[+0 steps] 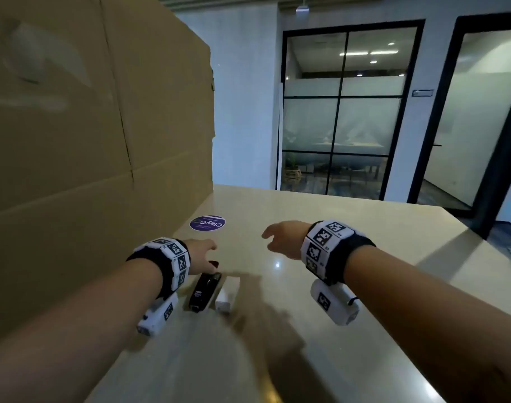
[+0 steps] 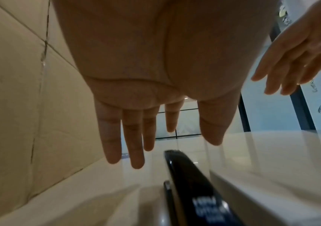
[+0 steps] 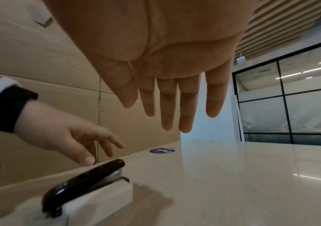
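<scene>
Fingers [image 2: 113,137] of my left hand [image 1: 200,254]: straight, slightly spread, holding nothing, thumb low over the nose of the black stapler [image 1: 204,290]. Right hand [image 1: 280,238]: fingers parted, idle in the air, well apart. Stapler: flat near the desk's [image 1: 350,286] left edge, beside the cardboard [image 1: 88,126], with the white box [image 1: 228,293] against its right flank. Handling note: I should grip across the stapler's body and lift straight up, so the box stays put.

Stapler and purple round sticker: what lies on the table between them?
Bare table only, as the right wrist view shows, from the stapler to the sticker; the left hand hangs above the stapler's end.
</scene>
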The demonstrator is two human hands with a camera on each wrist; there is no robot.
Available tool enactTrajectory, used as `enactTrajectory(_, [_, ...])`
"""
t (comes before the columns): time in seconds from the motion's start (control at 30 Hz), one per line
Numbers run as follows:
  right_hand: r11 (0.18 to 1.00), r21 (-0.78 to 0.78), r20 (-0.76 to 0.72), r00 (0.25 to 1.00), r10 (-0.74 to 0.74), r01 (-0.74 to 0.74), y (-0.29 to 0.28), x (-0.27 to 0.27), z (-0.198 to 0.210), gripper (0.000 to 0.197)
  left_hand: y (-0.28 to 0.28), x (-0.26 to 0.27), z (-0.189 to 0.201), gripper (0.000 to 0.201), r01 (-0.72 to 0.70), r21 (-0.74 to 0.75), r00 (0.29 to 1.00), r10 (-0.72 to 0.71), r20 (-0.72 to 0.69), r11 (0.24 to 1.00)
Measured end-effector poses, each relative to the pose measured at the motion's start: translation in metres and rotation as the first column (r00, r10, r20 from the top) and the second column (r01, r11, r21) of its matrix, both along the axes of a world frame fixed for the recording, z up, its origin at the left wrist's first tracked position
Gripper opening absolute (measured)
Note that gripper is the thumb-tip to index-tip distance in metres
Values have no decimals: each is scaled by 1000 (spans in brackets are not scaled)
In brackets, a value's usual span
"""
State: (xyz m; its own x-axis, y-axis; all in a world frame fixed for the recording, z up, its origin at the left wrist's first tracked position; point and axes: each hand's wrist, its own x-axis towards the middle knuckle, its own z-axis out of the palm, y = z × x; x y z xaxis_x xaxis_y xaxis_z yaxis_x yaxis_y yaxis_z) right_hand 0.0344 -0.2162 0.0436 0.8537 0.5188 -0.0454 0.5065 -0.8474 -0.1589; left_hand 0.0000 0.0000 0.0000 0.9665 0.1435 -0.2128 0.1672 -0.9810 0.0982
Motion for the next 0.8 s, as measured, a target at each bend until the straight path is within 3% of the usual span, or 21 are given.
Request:
enactTrajectory(0.17, [995, -101, -93, 996, -5, -5, -1, -1, -20, 43, -4, -4, -22, 69, 16, 8, 998, -15, -59, 1000])
enactTrajectory(0.33, [988, -155, -127, 992, -5, -15, -9, -7, -40, 43, -6, -5, -29, 66, 8, 1, 1000, -8, -29, 1000])
enactTrajectory(0.8, [987, -141, -218, 975, 40, -72, -11, -29, -73, 43, -3, -45, -23, 64, 34, 79, 978, -17, -207, 996])
